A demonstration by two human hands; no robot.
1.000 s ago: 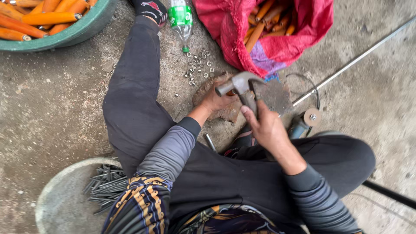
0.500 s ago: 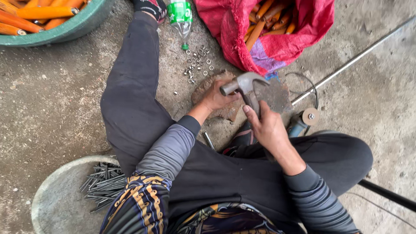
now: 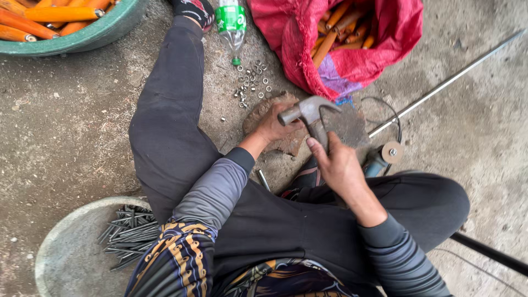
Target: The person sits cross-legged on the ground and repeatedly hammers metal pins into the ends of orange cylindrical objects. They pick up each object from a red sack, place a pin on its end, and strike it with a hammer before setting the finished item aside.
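Observation:
My right hand (image 3: 340, 165) grips the handle of a steel claw hammer (image 3: 309, 111), whose head hovers over a worn round wooden block (image 3: 344, 127) on the concrete floor. My left hand (image 3: 273, 125) rests on the block just left of the hammer head, fingers closed on something small that I cannot make out. I sit on the ground with my legs spread around the block.
Small metal rings (image 3: 253, 81) lie scattered beyond the block, beside a green plastic bottle (image 3: 231, 22). A red sack (image 3: 352, 38) and a green basin (image 3: 88, 33) hold orange handles. A grey basin (image 3: 71, 253) holds long nails. A metal rod (image 3: 445, 82) and an angle grinder (image 3: 385, 157) lie right.
The hammer head has dropped slightly lower and nearer my left hand. Both hands stay over the block.

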